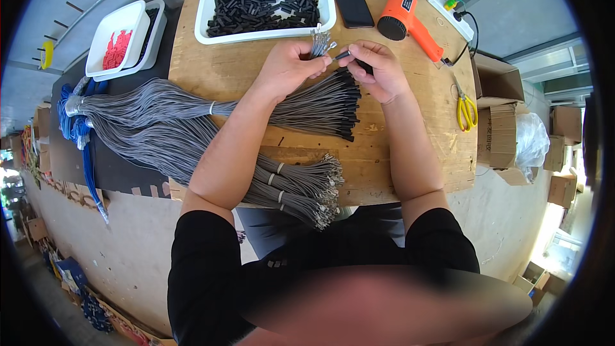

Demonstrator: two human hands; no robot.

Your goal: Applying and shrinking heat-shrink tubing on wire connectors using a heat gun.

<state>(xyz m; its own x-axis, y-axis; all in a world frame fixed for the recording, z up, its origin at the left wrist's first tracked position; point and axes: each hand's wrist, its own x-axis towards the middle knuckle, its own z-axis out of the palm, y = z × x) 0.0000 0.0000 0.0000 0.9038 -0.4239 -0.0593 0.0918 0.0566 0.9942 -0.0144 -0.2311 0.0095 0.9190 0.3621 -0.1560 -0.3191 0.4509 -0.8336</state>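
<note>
My left hand (288, 67) is closed round a small bunch of grey cables, whose bare metal-tipped ends (318, 45) stick up above the fingers. Just to its right, my right hand (384, 72) pinches a short black sleeve (343, 55) close to the tip of one cable. Dark material, perhaps more sleeves, shows within the right palm. Under my wrists lies a grey cable bundle (301, 110) with black sleeves on its ends (349, 112). Nearer to me, tied cable bundles (282, 182) end in bare metal terminals (325, 192).
A white tray (266, 34) of black sleeves stands at the back, beside a black phone (352, 3). Rightward lie an orange heat gun (410, 16), a power strip (451, 18) and yellow-handled scissors (467, 112). White trays (96, 45) at left hold red and black pieces. Cardboard boxes (503, 134) flank the table.
</note>
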